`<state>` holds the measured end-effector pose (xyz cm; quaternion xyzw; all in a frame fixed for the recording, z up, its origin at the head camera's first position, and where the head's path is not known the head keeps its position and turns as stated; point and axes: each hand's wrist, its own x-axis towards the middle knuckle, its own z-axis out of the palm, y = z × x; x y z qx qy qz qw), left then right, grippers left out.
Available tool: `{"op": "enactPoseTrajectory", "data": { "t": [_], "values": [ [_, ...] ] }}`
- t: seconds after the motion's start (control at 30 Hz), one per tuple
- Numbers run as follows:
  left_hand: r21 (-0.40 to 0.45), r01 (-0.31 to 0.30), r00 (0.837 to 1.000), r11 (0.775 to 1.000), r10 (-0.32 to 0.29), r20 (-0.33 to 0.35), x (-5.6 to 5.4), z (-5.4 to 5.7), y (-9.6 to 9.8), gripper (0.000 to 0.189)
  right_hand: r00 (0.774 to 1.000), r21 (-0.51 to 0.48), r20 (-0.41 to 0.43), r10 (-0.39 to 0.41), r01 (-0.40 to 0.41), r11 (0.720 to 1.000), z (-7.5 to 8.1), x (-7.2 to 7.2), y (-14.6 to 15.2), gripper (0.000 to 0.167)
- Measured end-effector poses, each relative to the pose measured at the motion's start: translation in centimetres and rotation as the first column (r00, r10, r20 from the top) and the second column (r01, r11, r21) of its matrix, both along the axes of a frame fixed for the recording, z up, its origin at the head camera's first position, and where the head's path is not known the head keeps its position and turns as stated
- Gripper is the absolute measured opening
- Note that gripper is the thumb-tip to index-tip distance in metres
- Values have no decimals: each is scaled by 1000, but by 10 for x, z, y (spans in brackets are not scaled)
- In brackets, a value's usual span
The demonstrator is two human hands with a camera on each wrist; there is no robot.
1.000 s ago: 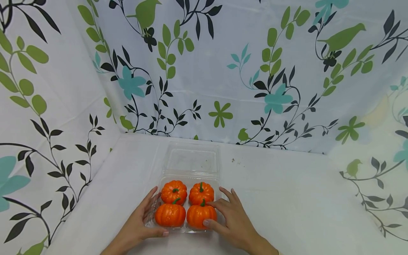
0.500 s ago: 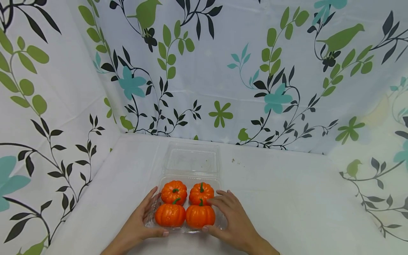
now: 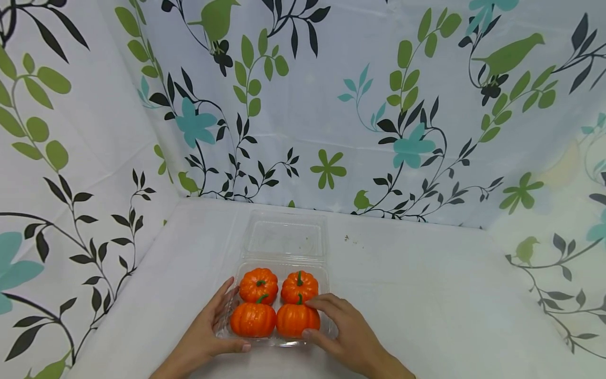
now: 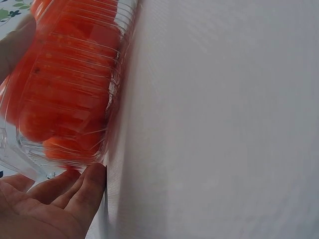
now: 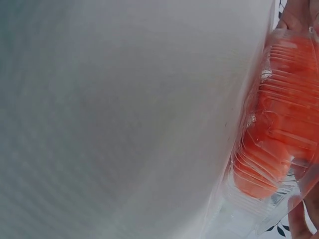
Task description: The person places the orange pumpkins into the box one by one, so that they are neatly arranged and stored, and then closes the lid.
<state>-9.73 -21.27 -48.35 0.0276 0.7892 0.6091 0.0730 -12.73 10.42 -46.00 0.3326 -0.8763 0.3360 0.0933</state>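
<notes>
A clear plastic clamshell container (image 3: 280, 343) holds several small orange toy pumpkins with green stems in two rows. My left hand (image 3: 202, 332) holds its left side, fingers along the side wall and thumb at the front edge. At the front right, my right hand (image 3: 351, 332) pinches the front right pumpkin (image 3: 295, 322), thumb low on its front and index finger near its top right. The front left pumpkin (image 3: 253, 320) sits beside it. In the left wrist view, the fingers (image 4: 84, 196) touch the container's ribbed wall. The right wrist view shows pumpkins (image 5: 289, 119) behind the clear side.
The container's clear lid (image 3: 285, 237) lies open behind the base. A white cloth (image 3: 426, 295) covers the table. Some small dark specks (image 3: 350, 239) lie right of the lid. A leaf-and-bird patterned curtain (image 3: 303, 105) hangs behind and at both sides.
My right hand's fingers loosened from the front right pumpkin, then closed in on it again. That pumpkin shifted slightly left. The left hand and the container stayed still.
</notes>
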Motion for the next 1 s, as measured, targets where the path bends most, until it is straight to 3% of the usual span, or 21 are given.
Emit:
{"op": "enactPoseTrajectory", "data": {
  "t": [0.33, 0.6, 1.0],
  "values": [
    [-9, 0, 1000, 1000, 0, 7, 1, 3, 1, 123, 994, 46, -111, -23, 29, 999, -1, -4, 2, 40],
    [-5, -5, 1000, 1000, 5, 6, 1, 4, 1, 123, 999, 89, -3, -54, 54, 995, 1, -6, 3, 47],
    [-5, 1, 1000, 1000, -1, 4, 1, 5, 1, 123, 997, 123, 37, -64, 59, 991, 1, -5, 3, 52]
  ]
}}
